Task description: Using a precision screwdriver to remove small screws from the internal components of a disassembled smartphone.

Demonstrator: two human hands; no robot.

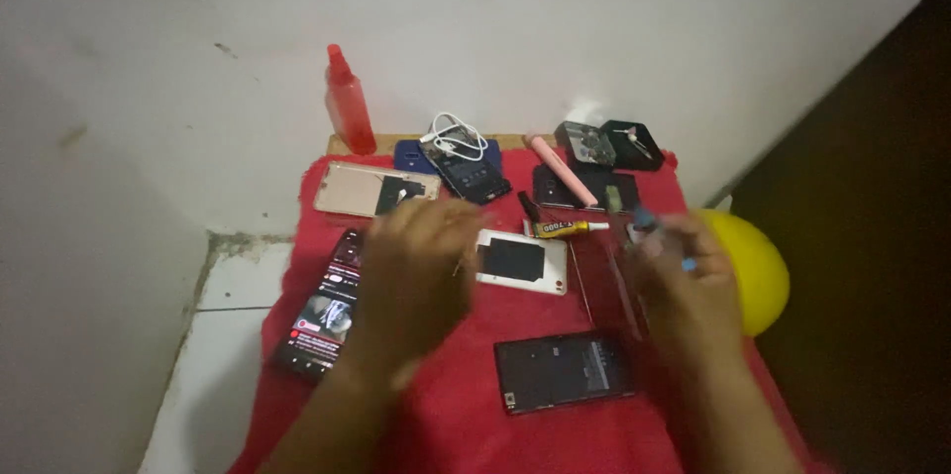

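Hovering left hand (pixel 416 271) half-open, right hand (pixel 679 281) pinching blue-tipped tool (pixel 654 226)

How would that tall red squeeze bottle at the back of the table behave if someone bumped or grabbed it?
The red bottle stands upright, tall and narrow with a slim nozzle, so a sideways bump would probably tip it. It looks like soft translucent plastic, so it likely gives under a squeeze. Lying down, its round body might roll on the red cloth.

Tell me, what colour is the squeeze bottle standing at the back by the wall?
The squeeze bottle is red, seen best in the head view, at the cloth's back left corner.
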